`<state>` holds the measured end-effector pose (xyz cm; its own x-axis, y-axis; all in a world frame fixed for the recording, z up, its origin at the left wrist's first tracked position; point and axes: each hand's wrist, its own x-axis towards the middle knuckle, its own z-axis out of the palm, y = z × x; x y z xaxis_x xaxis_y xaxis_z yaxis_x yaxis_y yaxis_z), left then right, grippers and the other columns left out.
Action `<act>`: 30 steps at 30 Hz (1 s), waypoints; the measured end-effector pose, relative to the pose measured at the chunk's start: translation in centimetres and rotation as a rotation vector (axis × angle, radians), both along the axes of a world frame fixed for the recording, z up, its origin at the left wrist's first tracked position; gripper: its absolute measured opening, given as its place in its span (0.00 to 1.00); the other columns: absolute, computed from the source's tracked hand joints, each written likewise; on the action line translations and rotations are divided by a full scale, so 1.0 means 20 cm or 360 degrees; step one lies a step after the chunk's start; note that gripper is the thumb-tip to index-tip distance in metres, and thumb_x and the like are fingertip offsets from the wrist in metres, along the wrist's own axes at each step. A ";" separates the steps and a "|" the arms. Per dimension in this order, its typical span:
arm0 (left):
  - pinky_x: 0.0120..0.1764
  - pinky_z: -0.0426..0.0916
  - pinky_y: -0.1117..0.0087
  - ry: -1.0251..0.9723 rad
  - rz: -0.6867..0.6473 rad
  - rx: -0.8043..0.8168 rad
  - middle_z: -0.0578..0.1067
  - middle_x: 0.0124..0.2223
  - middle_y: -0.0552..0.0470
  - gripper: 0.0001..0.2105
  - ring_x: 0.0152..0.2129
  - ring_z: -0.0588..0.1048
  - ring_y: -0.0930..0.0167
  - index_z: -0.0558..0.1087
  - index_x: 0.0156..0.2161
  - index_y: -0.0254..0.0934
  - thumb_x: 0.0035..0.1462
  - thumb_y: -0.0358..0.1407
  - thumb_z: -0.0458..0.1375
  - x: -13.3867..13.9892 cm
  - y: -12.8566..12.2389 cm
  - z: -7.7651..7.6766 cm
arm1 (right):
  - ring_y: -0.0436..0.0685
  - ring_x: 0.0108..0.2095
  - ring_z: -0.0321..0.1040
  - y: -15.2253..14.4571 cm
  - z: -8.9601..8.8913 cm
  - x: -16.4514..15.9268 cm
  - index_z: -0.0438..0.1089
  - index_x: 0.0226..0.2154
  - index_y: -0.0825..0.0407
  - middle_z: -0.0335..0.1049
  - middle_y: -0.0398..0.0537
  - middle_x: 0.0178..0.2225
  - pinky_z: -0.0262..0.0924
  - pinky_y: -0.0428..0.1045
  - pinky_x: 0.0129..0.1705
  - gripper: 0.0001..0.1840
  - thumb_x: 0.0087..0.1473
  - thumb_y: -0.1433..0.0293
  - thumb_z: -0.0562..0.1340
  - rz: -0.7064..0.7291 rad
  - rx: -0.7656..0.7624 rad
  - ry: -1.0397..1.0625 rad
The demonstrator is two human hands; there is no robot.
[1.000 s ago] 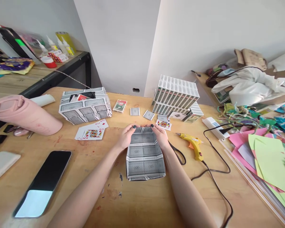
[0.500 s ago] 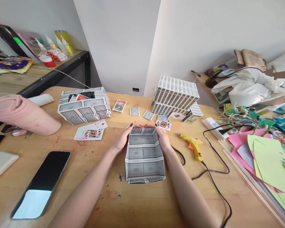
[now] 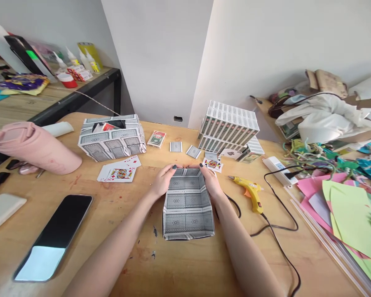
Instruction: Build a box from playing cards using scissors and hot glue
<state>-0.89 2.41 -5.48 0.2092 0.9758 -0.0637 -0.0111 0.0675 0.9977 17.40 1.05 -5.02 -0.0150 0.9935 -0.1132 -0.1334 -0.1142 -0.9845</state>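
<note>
An open-topped box made of playing cards (image 3: 185, 202), grey patterned backs facing inward, is in front of me at the middle of the wooden table. My left hand (image 3: 163, 181) is closed round its far left corner, thumb on the rim. Across from it, my right hand (image 3: 211, 183) grips the far right corner the same way; the fingers behind the box are mostly hidden. Beyond the box lie loose face-up cards (image 3: 212, 164) and folded cards (image 3: 175, 146). A yellow glue gun (image 3: 250, 192) rests to the right of my right hand.
A larger card-covered box (image 3: 111, 138) and fanned cards (image 3: 119, 171) are at the back left. Left stand a pink tumbler (image 3: 37, 148) and a phone (image 3: 54, 237). Stacked card packs (image 3: 230, 123) are at the back. Right are a power strip (image 3: 280, 169), a black cord (image 3: 278, 239) and coloured paper (image 3: 352, 210).
Both thumbs have shifted slightly on the box's far rim, and the box's tilt has changed a little. The whole view has moved slightly.
</note>
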 end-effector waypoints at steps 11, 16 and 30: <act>0.50 0.62 0.63 0.0507 0.0361 -0.0015 0.76 0.45 0.47 0.18 0.45 0.71 0.61 0.73 0.43 0.38 0.54 0.49 0.54 -0.28 -0.25 0.14 | 0.63 0.51 0.68 -0.29 0.17 0.24 0.74 0.42 0.48 0.75 0.51 0.45 0.51 0.60 0.61 0.22 0.46 0.55 0.66 -0.0154 -0.0198 0.0103; 0.54 0.60 0.64 0.0013 -0.0173 0.0000 0.70 0.56 0.46 0.20 0.55 0.65 0.61 0.71 0.50 0.40 0.55 0.47 0.55 -0.25 -0.11 0.16 | 0.63 0.53 0.66 -0.45 0.13 0.14 0.74 0.43 0.45 0.74 0.49 0.47 0.56 0.60 0.58 0.19 0.48 0.56 0.64 -0.0248 -0.0211 -0.0163; 0.41 0.67 0.66 0.0190 -0.0346 -0.0122 0.78 0.38 0.50 0.15 0.36 0.73 0.65 0.76 0.39 0.40 0.54 0.46 0.53 -0.15 -0.13 0.08 | 0.63 0.45 0.72 -0.35 0.06 -0.03 0.78 0.33 0.46 0.78 0.47 0.37 0.61 0.58 0.51 0.12 0.50 0.62 0.60 -0.0216 -0.0005 -0.0547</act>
